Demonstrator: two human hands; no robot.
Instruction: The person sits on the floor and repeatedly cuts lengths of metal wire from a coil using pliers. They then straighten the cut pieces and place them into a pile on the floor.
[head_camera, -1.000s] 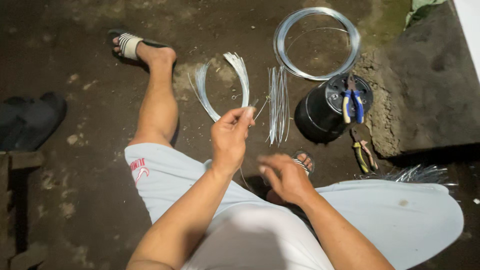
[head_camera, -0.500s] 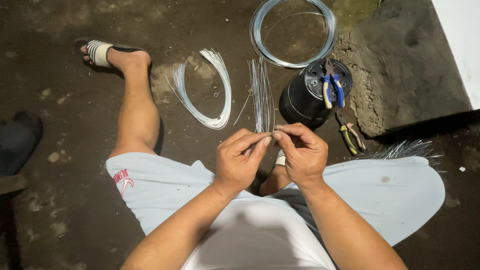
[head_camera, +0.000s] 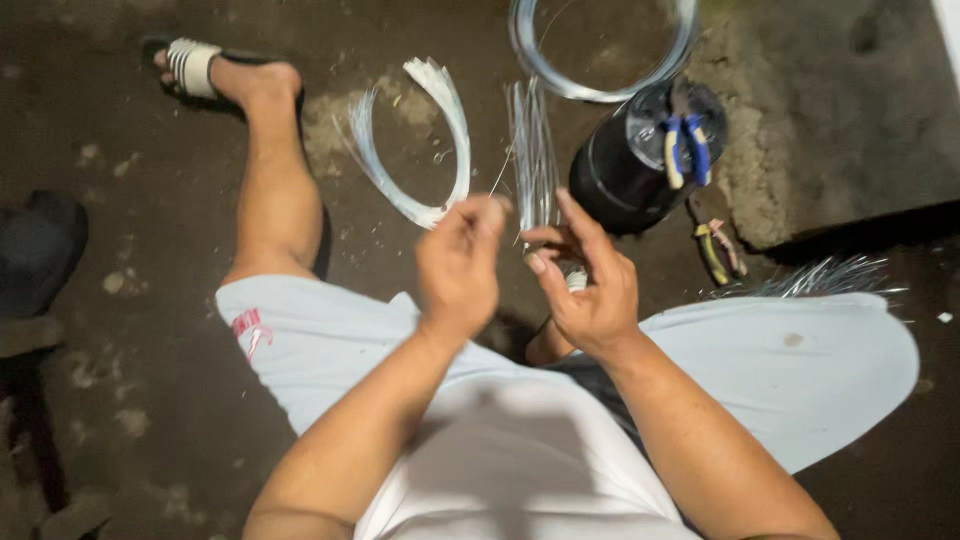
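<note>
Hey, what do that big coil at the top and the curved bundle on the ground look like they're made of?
Coil: likely bare metal wire, silvery and glinting. Curved bundle: probably the same wire cut into lengths; thin, pale, shiny strands that keep their bend. A fine strand rises from the left hand, near the right hand.

Left hand (head_camera: 458, 262): raised in front of the torso, back of hand toward the camera, fingers curled inward with thumb and fingertips pinched together at the top. Right hand (head_camera: 588, 280): just beside it, palm turned partly leftward, index finger extended upward, remaining fingers loosely bent. Both forearms bare, converging from the lower frame, wrists near each other.
</note>
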